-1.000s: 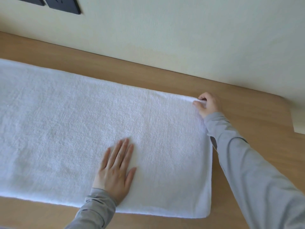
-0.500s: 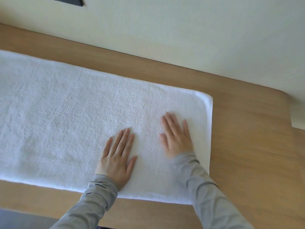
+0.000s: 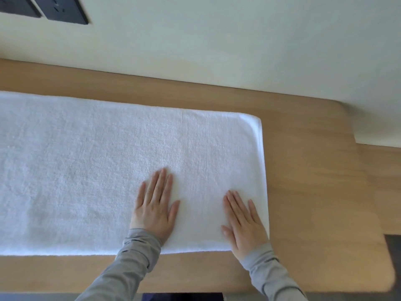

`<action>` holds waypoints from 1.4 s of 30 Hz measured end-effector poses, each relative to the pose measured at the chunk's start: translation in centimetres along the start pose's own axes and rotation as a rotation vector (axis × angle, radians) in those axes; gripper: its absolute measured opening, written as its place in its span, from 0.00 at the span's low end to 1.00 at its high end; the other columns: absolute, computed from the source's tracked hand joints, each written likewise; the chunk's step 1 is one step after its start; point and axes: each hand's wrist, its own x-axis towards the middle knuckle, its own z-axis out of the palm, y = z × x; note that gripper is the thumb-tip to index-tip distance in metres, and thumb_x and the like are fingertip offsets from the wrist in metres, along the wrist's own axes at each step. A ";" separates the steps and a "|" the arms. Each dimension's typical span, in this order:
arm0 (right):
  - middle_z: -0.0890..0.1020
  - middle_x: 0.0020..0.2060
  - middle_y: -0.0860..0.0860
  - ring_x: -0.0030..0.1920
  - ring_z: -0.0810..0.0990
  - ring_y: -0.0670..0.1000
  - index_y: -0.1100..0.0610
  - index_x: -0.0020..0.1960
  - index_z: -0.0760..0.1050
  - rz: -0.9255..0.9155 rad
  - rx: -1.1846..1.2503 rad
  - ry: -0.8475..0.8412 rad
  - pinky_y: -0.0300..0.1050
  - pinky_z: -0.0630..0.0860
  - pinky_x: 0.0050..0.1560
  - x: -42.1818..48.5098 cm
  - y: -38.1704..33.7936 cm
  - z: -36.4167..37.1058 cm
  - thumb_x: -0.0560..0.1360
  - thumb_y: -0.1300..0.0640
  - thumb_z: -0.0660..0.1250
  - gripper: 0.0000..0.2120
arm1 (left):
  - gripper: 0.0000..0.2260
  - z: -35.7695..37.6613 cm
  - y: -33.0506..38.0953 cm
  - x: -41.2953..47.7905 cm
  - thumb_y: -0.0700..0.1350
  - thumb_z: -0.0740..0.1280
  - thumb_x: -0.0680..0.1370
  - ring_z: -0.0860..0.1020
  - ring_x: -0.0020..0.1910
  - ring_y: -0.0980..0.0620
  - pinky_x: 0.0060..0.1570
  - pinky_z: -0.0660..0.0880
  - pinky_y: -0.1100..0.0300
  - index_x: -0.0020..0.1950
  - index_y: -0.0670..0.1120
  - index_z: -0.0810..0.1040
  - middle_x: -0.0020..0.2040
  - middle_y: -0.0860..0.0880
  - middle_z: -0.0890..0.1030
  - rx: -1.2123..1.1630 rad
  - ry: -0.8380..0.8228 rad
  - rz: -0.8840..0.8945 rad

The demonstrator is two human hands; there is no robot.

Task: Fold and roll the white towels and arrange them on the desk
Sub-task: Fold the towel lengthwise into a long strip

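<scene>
From the head view, a white towel (image 3: 91, 170) lies flat on the wooden counter (image 3: 314, 192), folded into a long band that runs off the left edge of the picture and ends at a rounded corner on the right. Both hands rest palm down on its near right part, fingers straight and holding nothing. The left hand (image 3: 155, 205) lies nearer the middle of the towel, its fingers pointing toward the far wall (image 3: 217, 40). The right hand (image 3: 244, 222) lies apart from it, close to the towel's right edge and near corner. Grey sleeves (image 3: 130, 263) cover both forearms. Two dark wall sockets (image 3: 65, 9) sit at the far left on the wall.
</scene>
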 end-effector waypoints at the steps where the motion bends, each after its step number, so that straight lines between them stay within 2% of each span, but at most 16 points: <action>1: 0.63 0.73 0.54 0.74 0.56 0.51 0.61 0.73 0.60 0.000 -0.013 -0.018 0.55 0.58 0.69 0.0 0.4 -0.3 0.80 0.47 0.43 0.27 | 0.28 0.0 0.0 0.0 0.55 0.48 0.79 0.56 0.76 0.48 0.73 0.53 0.47 0.76 0.44 0.56 0.77 0.47 0.57 0.000 -0.002 0.000; 3: 0.62 0.73 0.54 0.74 0.55 0.51 0.61 0.73 0.60 0.019 -0.014 -0.057 0.54 0.57 0.69 -0.1 1.1 -0.4 0.80 0.47 0.45 0.27 | 0.28 -0.2 0.0 0.0 0.56 0.46 0.79 0.57 0.75 0.48 0.73 0.53 0.47 0.76 0.44 0.57 0.76 0.46 0.58 0.001 -0.018 -0.001; 7: 0.63 0.72 0.54 0.74 0.52 0.50 0.63 0.72 0.61 0.019 0.041 -0.012 0.53 0.52 0.71 -0.3 3.2 -1.6 0.81 0.47 0.37 0.29 | 0.29 -0.7 0.3 0.0 0.57 0.42 0.80 0.58 0.75 0.46 0.72 0.54 0.47 0.75 0.43 0.59 0.76 0.46 0.59 0.010 -0.039 -0.015; 9: 0.69 0.69 0.56 0.70 0.62 0.48 0.64 0.68 0.68 -0.014 0.132 0.080 0.55 0.55 0.70 1.0 4.0 -2.7 0.82 0.49 0.39 0.28 | 0.28 -0.7 0.4 0.0 0.57 0.42 0.80 0.59 0.74 0.46 0.71 0.54 0.47 0.75 0.43 0.59 0.76 0.46 0.59 0.015 -0.047 -0.019; 11: 0.74 0.65 0.59 0.65 0.71 0.54 0.65 0.65 0.72 -0.047 0.243 0.181 0.56 0.63 0.69 3.6 4.7 -3.6 0.81 0.52 0.46 0.24 | 0.28 -0.6 0.5 0.1 0.57 0.41 0.80 0.59 0.74 0.46 0.72 0.53 0.48 0.75 0.43 0.59 0.76 0.46 0.60 0.021 -0.052 -0.027; 14: 0.77 0.60 0.62 0.60 0.76 0.61 0.67 0.63 0.72 -0.103 0.332 0.210 0.59 0.72 0.62 9.4 6.7 -4.6 0.77 0.56 0.54 0.21 | 0.29 -0.6 1.4 -0.2 0.58 0.40 0.80 0.56 0.75 0.46 0.73 0.49 0.50 0.75 0.45 0.58 0.76 0.47 0.57 -0.036 -0.004 -0.100; 16: 0.75 0.62 0.63 0.63 0.73 0.63 0.67 0.66 0.70 -0.086 0.400 0.149 0.60 0.69 0.65 13.3 8.3 -5.1 0.77 0.60 0.59 0.20 | 0.25 -0.8 3.1 -0.8 0.55 0.48 0.81 0.54 0.76 0.46 0.74 0.49 0.50 0.75 0.45 0.60 0.76 0.48 0.55 -0.198 0.079 -0.250; 19: 0.70 0.67 0.61 0.68 0.67 0.61 0.65 0.70 0.65 -0.047 0.437 0.043 0.52 0.60 0.70 17.9 11.1 -5.7 0.77 0.63 0.62 0.22 | 0.24 -1.2 6.9 -2.3 0.43 0.64 0.78 0.57 0.75 0.43 0.72 0.57 0.45 0.74 0.43 0.63 0.76 0.46 0.57 -0.453 0.293 -0.621; 22: 0.67 0.69 0.59 0.69 0.65 0.59 0.61 0.71 0.63 -0.022 0.488 -0.034 0.47 0.59 0.68 21.1 13.0 -6.7 0.78 0.60 0.61 0.23 | 0.32 -2.1 11.3 -4.2 0.45 0.69 0.75 0.58 0.73 0.42 0.68 0.59 0.42 0.75 0.45 0.59 0.76 0.44 0.58 -0.645 0.479 -1.176; 24: 0.67 0.70 0.58 0.69 0.65 0.58 0.60 0.72 0.61 0.019 0.529 -0.101 0.46 0.60 0.67 22.7 13.8 -7.2 0.78 0.58 0.62 0.24 | 0.36 -2.3 14.0 -5.3 0.45 0.72 0.72 0.60 0.71 0.41 0.67 0.60 0.44 0.75 0.44 0.57 0.73 0.41 0.61 -0.856 0.518 -1.479; 27: 0.70 0.68 0.57 0.66 0.69 0.57 0.59 0.71 0.63 0.085 0.623 -0.215 0.48 0.64 0.66 24.5 14.9 -7.9 0.77 0.55 0.64 0.25 | 0.39 -1.4 17.8 -5.5 0.43 0.74 0.70 0.70 0.64 0.41 0.64 0.67 0.49 0.75 0.41 0.56 0.65 0.39 0.71 -1.299 0.512 -1.679; 30: 0.72 0.65 0.58 0.64 0.72 0.58 0.60 0.69 0.66 0.113 0.677 -0.281 0.51 0.68 0.65 25.7 16.1 -8.1 0.75 0.53 0.67 0.25 | 0.36 0.1 21.1 -4.6 0.42 0.76 0.68 0.76 0.58 0.38 0.61 0.71 0.41 0.71 0.40 0.62 0.57 0.37 0.77 -1.557 0.423 -1.725; 33: 0.74 0.64 0.57 0.62 0.73 0.57 0.59 0.68 0.67 0.097 0.635 -0.343 0.48 0.69 0.61 26.6 16.8 -8.3 0.72 0.51 0.70 0.28 | 0.31 0.9 23.2 -3.5 0.40 0.78 0.65 0.79 0.51 0.40 0.56 0.75 0.45 0.64 0.36 0.69 0.53 0.37 0.79 -1.600 0.465 -1.720; 36: 0.74 0.63 0.58 0.60 0.74 0.57 0.60 0.67 0.68 0.083 0.609 -0.407 0.44 0.69 0.54 27.3 16.7 -8.4 0.70 0.51 0.73 0.30 | 0.30 1.6 24.6 -2.6 0.40 0.79 0.65 0.78 0.48 0.42 0.54 0.74 0.50 0.61 0.37 0.68 0.52 0.40 0.78 -1.618 0.518 -1.761; 39: 0.74 0.63 0.59 0.61 0.74 0.59 0.63 0.68 0.67 0.066 0.572 -0.430 0.43 0.67 0.54 27.7 16.7 -8.6 0.71 0.53 0.72 0.30 | 0.28 1.7 26.0 -2.2 0.41 0.79 0.65 0.77 0.47 0.42 0.55 0.75 0.42 0.57 0.42 0.66 0.48 0.42 0.77 -1.591 0.550 -1.803; 42: 0.73 0.64 0.60 0.62 0.73 0.59 0.63 0.68 0.65 0.018 0.555 -0.418 0.44 0.67 0.55 27.5 16.6 -8.9 0.73 0.53 0.70 0.29 | 0.29 1.0 26.5 -2.3 0.41 0.79 0.65 0.77 0.40 0.45 0.51 0.76 0.41 0.58 0.46 0.64 0.43 0.44 0.75 -1.511 0.631 -1.764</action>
